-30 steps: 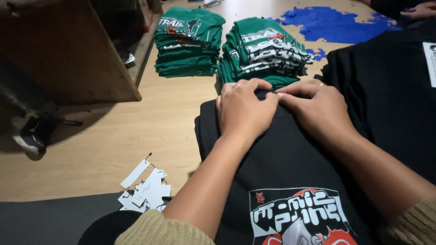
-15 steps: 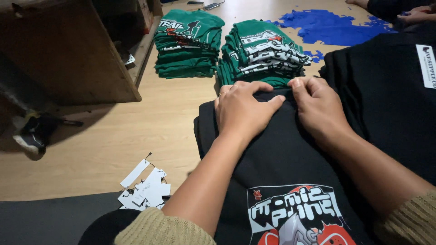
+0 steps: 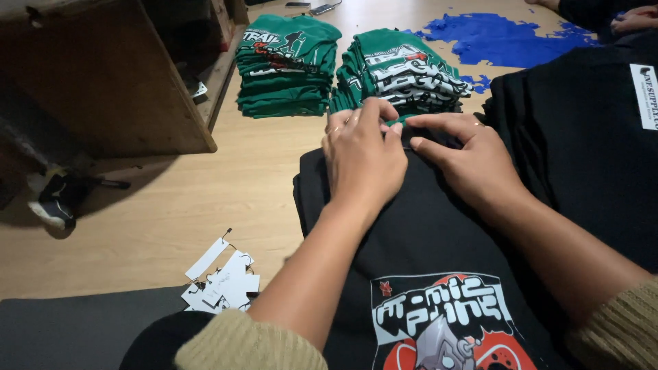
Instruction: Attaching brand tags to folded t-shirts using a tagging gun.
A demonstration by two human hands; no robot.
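Observation:
A black T-shirt [image 3: 411,233] with a red, white and grey print lies spread in front of me on a wooden surface. My left hand [image 3: 363,154] and my right hand [image 3: 466,161] both rest on its far edge at the collar, fingertips nearly touching and pinching the fabric. My left fingers curl down over the collar edge. My right forefinger and thumb point left along the same edge. What lies under my fingers at the collar is hidden.
Two stacks of folded green printed shirts [image 3: 288,65] [image 3: 401,72] stand just beyond my hands. A pile of black garments [image 3: 582,130] lies at right. White paper tags [image 3: 219,281] lie at lower left. A wooden box [image 3: 103,75] stands at left. Blue material [image 3: 500,38] lies far back, near another person's hand [image 3: 634,17].
Both hands have drawn closer together at the collar, and the fingers have gone from lying flat to pinching the fabric edge. The view has shifted slightly.

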